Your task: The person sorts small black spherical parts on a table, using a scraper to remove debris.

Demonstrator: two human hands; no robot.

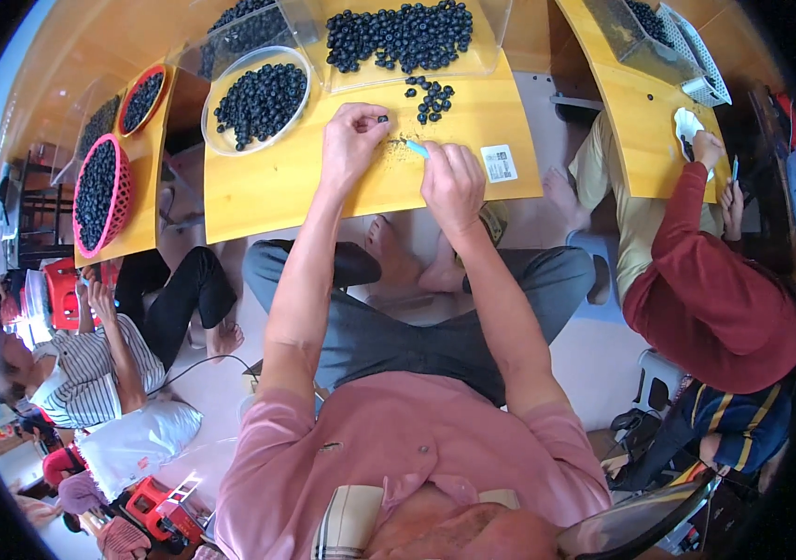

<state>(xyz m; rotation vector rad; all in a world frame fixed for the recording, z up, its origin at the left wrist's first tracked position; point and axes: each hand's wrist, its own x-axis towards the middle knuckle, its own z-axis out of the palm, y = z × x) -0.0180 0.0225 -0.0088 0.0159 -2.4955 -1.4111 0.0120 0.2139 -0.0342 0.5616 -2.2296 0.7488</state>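
Observation:
Between the thumb and fingertips of my left hand [351, 142] is a small dark round bead [382, 119], seemingly a seed or bead. My right hand [454, 185] is closed around a slim tool with a light blue end [416, 148]; its tip is too small to make out. Both hands are over the near part of the yellow table [277, 191], the tool a little right of the bead. Dark crumbs [398, 143] are scattered between them. Just beyond lies a loose group of the same dark beads [432, 100].
A round clear tub [210, 121] of beads stands left, a clear tray [482, 58] of beads at the back. A white printed label [499, 163] lies right. At side tables, one person [99, 355] sits left beside a pink basket [118, 219], another [711, 289] in dark red right.

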